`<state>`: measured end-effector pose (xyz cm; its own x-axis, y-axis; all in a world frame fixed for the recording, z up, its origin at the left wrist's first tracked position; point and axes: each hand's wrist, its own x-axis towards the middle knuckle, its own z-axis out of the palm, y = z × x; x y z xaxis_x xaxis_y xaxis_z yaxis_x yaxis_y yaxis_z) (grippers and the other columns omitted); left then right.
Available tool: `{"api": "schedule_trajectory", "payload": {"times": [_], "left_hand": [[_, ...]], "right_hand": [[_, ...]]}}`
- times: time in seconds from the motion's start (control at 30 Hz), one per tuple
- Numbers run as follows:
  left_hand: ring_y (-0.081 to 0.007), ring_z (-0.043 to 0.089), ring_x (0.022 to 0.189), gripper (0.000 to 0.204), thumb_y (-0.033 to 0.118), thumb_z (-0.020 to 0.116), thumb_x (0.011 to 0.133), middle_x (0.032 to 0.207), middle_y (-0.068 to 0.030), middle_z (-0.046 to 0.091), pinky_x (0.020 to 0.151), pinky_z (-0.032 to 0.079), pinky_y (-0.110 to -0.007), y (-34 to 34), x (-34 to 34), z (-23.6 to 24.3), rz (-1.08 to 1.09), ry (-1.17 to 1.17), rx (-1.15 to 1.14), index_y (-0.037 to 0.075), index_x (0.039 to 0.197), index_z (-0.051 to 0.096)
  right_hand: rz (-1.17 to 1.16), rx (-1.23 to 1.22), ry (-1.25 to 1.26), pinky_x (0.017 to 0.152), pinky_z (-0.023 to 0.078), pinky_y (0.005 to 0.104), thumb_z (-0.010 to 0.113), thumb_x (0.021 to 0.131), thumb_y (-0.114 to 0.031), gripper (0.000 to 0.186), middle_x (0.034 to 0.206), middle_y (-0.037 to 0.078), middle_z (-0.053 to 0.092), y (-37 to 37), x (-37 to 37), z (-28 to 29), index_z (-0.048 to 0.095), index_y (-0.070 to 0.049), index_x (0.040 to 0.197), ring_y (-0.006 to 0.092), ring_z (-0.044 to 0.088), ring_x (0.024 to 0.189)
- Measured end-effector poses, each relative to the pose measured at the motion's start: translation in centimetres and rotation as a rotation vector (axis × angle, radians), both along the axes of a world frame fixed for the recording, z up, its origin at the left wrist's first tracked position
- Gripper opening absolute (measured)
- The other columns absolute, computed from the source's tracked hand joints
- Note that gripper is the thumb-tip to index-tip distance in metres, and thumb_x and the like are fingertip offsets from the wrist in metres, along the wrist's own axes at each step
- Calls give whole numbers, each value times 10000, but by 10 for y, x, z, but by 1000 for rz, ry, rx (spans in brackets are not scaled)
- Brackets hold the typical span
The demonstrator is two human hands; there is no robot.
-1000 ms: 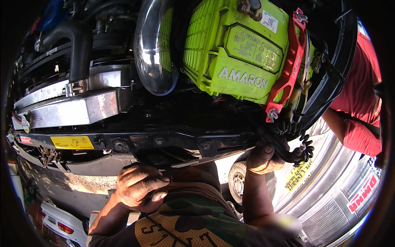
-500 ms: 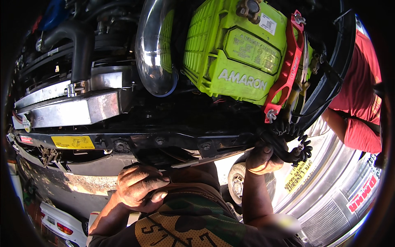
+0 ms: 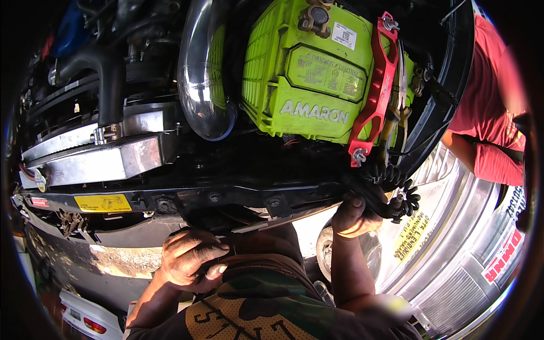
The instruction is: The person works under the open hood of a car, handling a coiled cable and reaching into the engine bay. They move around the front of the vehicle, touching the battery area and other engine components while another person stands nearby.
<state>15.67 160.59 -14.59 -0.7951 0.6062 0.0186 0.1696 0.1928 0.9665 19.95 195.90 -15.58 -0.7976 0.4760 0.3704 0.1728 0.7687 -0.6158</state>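
My left hand (image 3: 192, 259) is in front of my body, below the black front crossmember (image 3: 249, 195). Its fingers are curled in towards the thumb; anything pinched there is too small to make out. At the right end of that crossmember, my right hand (image 3: 356, 220) is closed at a bundle of black coiled cable (image 3: 390, 201), its thumb against it and most of its fingers hidden. Above this bundle stands a bright green car battery (image 3: 309, 73). A red metal hold-down bracket (image 3: 376, 85) with wing nuts crosses the battery's right side.
A polished metal pipe (image 3: 198, 85) is left of the battery. Farther left are a silver radiator (image 3: 102, 161) and a black hose (image 3: 107, 79). Another person in red clothing (image 3: 481, 102) is at right, above a shiny metal vehicle body (image 3: 436, 243). A white car (image 3: 88, 314) stands lower left.
The battery, bracket and pipe have shifted left in the picture as the view moved. Both hands keep nearly the same pose and place. The other person's arm has shifted slightly.
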Motion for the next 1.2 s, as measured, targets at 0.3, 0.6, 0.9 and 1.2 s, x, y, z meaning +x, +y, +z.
{"api": "schedule_trajectory", "payload": {"times": [0.3,0.6,0.9,1.2], "left_hand": [[-266,776,891,278,169,842,796,996,-80,802,760,616,-376,-2,-1,1,-13,3,-5,50,1040,781],[-302,758,836,286,146,809,792,947,-93,783,762,600,-401,3,7,9,85,50,-38,55,1058,757],[-376,735,984,307,201,780,869,998,-93,750,866,593,-461,4,21,16,160,104,-96,52,1134,734],[-393,718,1120,371,246,703,966,1214,-192,750,989,572,-464,-3,111,25,395,92,-217,60,1287,715]], "right_hand": [[66,-139,39,701,494,245,599,1021,-275,387,980,104,739,2,3,-7,657,75,1175,133,631,763],[189,-273,170,996,534,351,651,1010,-102,307,1161,148,770,-6,-8,3,687,85,1251,221,708,1059],[205,-250,181,906,582,384,679,1015,-111,336,1142,178,790,-4,-10,5,699,68,1299,270,759,974],[214,-76,161,953,560,471,717,1012,-182,363,1259,253,762,4,-12,13,731,84,1258,419,745,1126]]}}
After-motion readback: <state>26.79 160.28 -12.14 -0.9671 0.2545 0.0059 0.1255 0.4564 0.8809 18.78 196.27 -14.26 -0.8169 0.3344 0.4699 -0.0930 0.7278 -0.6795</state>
